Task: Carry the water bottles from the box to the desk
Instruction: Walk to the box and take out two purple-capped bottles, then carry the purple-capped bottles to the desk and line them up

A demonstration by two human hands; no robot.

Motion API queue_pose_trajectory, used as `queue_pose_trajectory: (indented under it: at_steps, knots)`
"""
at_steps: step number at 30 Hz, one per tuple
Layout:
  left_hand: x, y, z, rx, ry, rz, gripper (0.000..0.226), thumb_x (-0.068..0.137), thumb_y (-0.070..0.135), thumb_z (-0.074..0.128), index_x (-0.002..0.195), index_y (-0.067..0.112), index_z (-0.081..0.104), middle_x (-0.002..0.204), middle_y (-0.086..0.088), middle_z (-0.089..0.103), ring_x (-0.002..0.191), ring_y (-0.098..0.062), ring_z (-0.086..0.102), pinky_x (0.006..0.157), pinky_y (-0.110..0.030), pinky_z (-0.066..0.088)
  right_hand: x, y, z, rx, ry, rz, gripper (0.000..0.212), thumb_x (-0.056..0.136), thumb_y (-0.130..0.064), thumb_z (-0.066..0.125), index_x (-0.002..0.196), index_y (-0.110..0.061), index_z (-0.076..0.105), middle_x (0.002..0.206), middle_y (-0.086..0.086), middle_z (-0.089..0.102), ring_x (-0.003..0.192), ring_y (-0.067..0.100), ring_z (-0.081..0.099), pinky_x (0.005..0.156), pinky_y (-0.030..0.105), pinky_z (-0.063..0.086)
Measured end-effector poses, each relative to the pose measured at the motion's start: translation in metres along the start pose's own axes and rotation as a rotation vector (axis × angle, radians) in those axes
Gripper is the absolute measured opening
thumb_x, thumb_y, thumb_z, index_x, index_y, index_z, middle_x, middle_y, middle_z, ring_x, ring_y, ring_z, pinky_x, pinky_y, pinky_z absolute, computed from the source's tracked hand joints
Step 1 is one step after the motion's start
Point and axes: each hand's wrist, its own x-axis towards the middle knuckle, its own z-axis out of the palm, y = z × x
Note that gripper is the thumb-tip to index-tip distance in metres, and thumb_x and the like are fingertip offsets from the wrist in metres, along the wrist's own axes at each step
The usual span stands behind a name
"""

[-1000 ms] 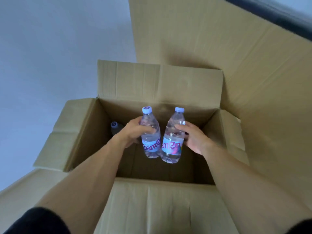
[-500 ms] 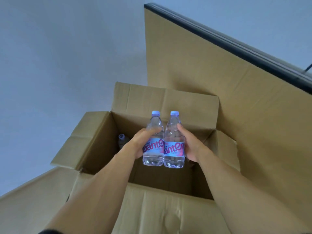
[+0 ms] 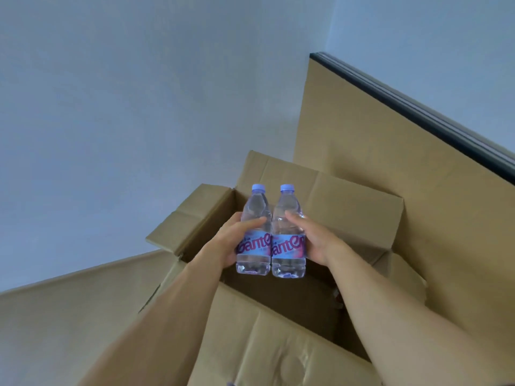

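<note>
Two clear water bottles with lilac caps and pink-lettered labels stand upright side by side, touching, above the open cardboard box [image 3: 348, 207]. My left hand [image 3: 231, 240] grips the left bottle [image 3: 255, 218] around its middle. My right hand [image 3: 315, 240] grips the right bottle [image 3: 288, 221] the same way. Both bottles are lifted clear of the box's opening. The inside of the box is dark and I cannot see other bottles in it from here.
The box's flaps are folded outward; the near flap [image 3: 278, 352] lies under my forearms. A tall cardboard sheet [image 3: 390, 151] with a black edge strip [image 3: 418, 112] leans behind the box on the right. Pale floor [image 3: 111, 107] spreads to the left. No desk shows in view.
Both hands have raised the two bottles out of the box and brought them together. The view has swung up and left, and the bottle left inside the box has dropped out of sight.
</note>
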Motion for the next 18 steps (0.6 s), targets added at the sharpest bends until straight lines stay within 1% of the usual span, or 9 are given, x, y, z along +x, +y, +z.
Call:
queue_pose_trajectory:
  at_steps: [2, 5, 6, 8, 10, 13, 14, 16, 18]
  knots:
    - [-0.012, 0.006, -0.016, -0.014, 0.03, 0.033, 0.059, 0.081, 0.023, 0.084, 0.13, 0.018, 0.052, 0.122, -0.024, 0.067, 0.102, -0.039, 0.072, 0.077, -0.05, 0.061, 0.004, -0.005, 0.021, -0.031, -0.021, 0.0, 0.066, 0.08, -0.039, 0.076, 0.136, -0.012, 0.053, 0.119, 0.017, 0.071, 0.107, 0.032, 0.07, 0.088, 0.045, 0.058]
    - [-0.035, 0.012, -0.04, -0.019, 0.105, 0.086, 0.064, 0.076, 0.024, 0.088, 0.128, 0.023, 0.051, 0.116, -0.021, 0.069, 0.092, -0.035, 0.075, 0.073, -0.048, 0.062, 0.008, -0.008, 0.056, -0.079, -0.07, 0.003, 0.059, 0.089, -0.04, 0.071, 0.137, -0.013, 0.051, 0.121, 0.018, 0.07, 0.11, 0.034, 0.069, 0.082, 0.043, 0.059]
    - [-0.043, 0.013, -0.049, -0.017, 0.135, 0.103, 0.066, 0.075, 0.026, 0.089, 0.128, 0.024, 0.049, 0.114, -0.02, 0.07, 0.09, -0.035, 0.075, 0.074, -0.049, 0.062, 0.01, -0.008, 0.069, -0.094, -0.089, 0.008, 0.057, 0.091, -0.041, 0.069, 0.137, -0.013, 0.051, 0.121, 0.018, 0.071, 0.109, 0.033, 0.07, 0.081, 0.042, 0.06]
    - [-0.062, 0.016, -0.069, -0.041, 0.172, 0.131, 0.069, 0.075, 0.027, 0.089, 0.129, 0.023, 0.045, 0.115, -0.022, 0.068, 0.092, -0.036, 0.075, 0.079, -0.053, 0.062, 0.013, -0.004, 0.095, -0.116, -0.14, 0.02, 0.057, 0.093, -0.044, 0.067, 0.138, -0.014, 0.051, 0.119, 0.016, 0.071, 0.107, 0.032, 0.071, 0.078, 0.041, 0.06]
    - [-0.086, 0.02, -0.093, -0.08, 0.209, 0.158, 0.068, 0.077, 0.026, 0.087, 0.129, 0.019, 0.043, 0.116, -0.022, 0.065, 0.088, -0.034, 0.076, 0.075, -0.05, 0.062, 0.016, 0.003, 0.126, -0.141, -0.201, 0.042, 0.06, 0.092, -0.047, 0.067, 0.139, -0.015, 0.051, 0.122, 0.018, 0.07, 0.11, 0.034, 0.069, 0.082, 0.043, 0.06]
    - [-0.126, 0.021, -0.136, -0.128, 0.299, 0.18, 0.062, 0.082, 0.028, 0.083, 0.126, 0.012, 0.043, 0.117, -0.023, 0.062, 0.081, -0.031, 0.074, 0.068, -0.047, 0.063, 0.017, 0.019, 0.182, -0.212, -0.299, 0.088, 0.068, 0.085, -0.055, 0.071, 0.137, -0.014, 0.057, 0.125, 0.021, 0.068, 0.116, 0.036, 0.066, 0.093, 0.047, 0.056]
    - [-0.139, 0.02, -0.151, -0.146, 0.328, 0.187, 0.06, 0.083, 0.028, 0.082, 0.126, 0.01, 0.043, 0.116, -0.023, 0.062, 0.078, -0.031, 0.073, 0.066, -0.045, 0.063, 0.017, 0.026, 0.202, -0.239, -0.325, 0.094, 0.069, 0.085, -0.056, 0.071, 0.136, -0.013, 0.058, 0.125, 0.022, 0.068, 0.116, 0.037, 0.066, 0.095, 0.047, 0.055]
    - [-0.165, 0.015, -0.183, -0.17, 0.375, 0.203, 0.058, 0.084, 0.028, 0.081, 0.125, 0.01, 0.044, 0.116, -0.024, 0.063, 0.076, -0.03, 0.073, 0.063, -0.043, 0.062, 0.016, 0.042, 0.241, -0.27, -0.353, 0.086, 0.066, 0.087, -0.051, 0.072, 0.136, -0.01, 0.056, 0.121, 0.024, 0.069, 0.111, 0.038, 0.068, 0.087, 0.045, 0.059]
    - [-0.193, 0.007, -0.214, -0.19, 0.414, 0.214, 0.059, 0.083, 0.029, 0.081, 0.125, 0.012, 0.044, 0.115, -0.024, 0.065, 0.076, -0.031, 0.074, 0.064, -0.043, 0.061, 0.014, 0.06, 0.279, -0.283, -0.378, 0.083, 0.061, 0.088, -0.046, 0.072, 0.134, -0.009, 0.056, 0.117, 0.024, 0.07, 0.104, 0.038, 0.071, 0.078, 0.043, 0.06]
